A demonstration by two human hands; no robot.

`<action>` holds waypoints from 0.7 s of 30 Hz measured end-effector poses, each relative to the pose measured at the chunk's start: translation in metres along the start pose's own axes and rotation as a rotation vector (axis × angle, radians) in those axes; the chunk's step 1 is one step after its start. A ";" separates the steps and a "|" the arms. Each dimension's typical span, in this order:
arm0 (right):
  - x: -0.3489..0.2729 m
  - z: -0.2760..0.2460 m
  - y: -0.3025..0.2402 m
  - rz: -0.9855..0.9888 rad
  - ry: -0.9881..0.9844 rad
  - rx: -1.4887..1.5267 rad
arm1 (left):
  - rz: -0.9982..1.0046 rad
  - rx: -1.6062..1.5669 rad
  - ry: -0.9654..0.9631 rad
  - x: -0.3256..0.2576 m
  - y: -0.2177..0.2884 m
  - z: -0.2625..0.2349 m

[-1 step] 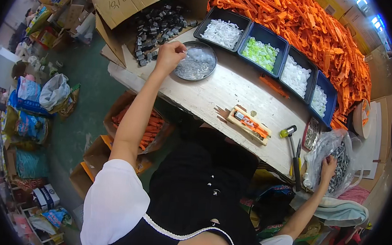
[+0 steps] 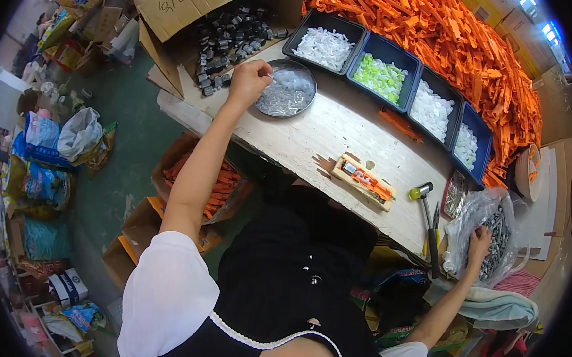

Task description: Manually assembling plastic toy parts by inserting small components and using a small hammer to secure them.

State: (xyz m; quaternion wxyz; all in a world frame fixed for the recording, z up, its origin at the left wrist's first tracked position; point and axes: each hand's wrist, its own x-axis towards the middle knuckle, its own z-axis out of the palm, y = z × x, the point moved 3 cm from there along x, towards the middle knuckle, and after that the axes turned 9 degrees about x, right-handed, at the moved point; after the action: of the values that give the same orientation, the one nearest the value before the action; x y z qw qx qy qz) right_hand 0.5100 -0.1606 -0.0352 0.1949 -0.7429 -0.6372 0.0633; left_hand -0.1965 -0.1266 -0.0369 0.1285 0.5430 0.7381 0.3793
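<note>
On the white bench (image 2: 301,137), we should keep the clear bag (image 2: 461,232) wide open, the round dish (image 2: 289,66) steady and the wooden block (image 2: 358,191) flat between them. Our left hand (image 2: 247,84) pinches at the dish's rim; our right hand (image 2: 479,246) rests in the bag's mouth; whether either grasps anything, we cannot tell. The orange piece (image 2: 371,182) sits in the block, best left undisturbed.

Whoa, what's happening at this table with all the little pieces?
The person's left hand is at the edge of a round dish of small clear pieces; whether it pinches one, I can't tell. The right hand is in a clear bag of grey pieces. Between them, an orange part sits in a cream block, untouched.
</note>
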 end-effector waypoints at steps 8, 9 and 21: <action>0.015 0.006 0.017 0.015 -0.031 0.080 | 0.217 0.394 0.082 -0.002 0.012 0.015; 0.016 0.006 0.024 -0.040 0.007 0.156 | 0.198 0.363 0.054 -0.002 0.014 0.014; -0.009 -0.038 -0.042 0.160 0.374 1.030 | 0.150 0.328 0.060 -0.004 0.010 0.013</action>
State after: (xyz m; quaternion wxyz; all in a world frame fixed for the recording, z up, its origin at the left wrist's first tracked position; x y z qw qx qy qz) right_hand 0.4831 -0.1726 0.0140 0.6377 -0.5961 -0.4200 0.2483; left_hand -0.1801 -0.1236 -0.0390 -0.0123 0.5986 0.7509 0.2785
